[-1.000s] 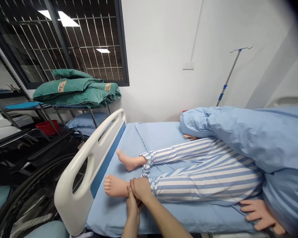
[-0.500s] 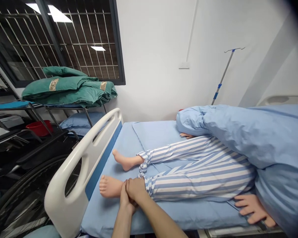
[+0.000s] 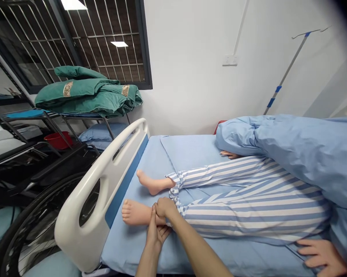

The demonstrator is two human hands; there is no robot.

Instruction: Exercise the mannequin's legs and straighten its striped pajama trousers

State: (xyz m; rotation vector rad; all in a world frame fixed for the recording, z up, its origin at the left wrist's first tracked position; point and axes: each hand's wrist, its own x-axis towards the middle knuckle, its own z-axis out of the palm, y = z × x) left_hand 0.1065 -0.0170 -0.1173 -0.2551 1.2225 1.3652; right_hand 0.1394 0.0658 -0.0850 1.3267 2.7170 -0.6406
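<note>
A manikin with smooth, plastic-looking feet and striped blue-and-white trousers lies on the bed. My right hand is closed over its near ankle, just below the gathered trouser cuff. Against the side of that ankle rests the thumb of my left hand; its other fingers are spread, palm up, beside and below the ankle. The near foot points toward the footboard, toes up. Beyond it the far foot lies bare on the sheet, untouched.
A white footboard closes the bed's left end, with a wheelchair wheel beside it. A blue quilt covers the manikin's upper part. Green bedding lies on chairs by the window; an IV pole stands behind the bed.
My left hand's fingers have loosened from around the ankle and spread open. My right hand stays closed at the ankle. The view has shifted, so the bed sits farther right in it.
</note>
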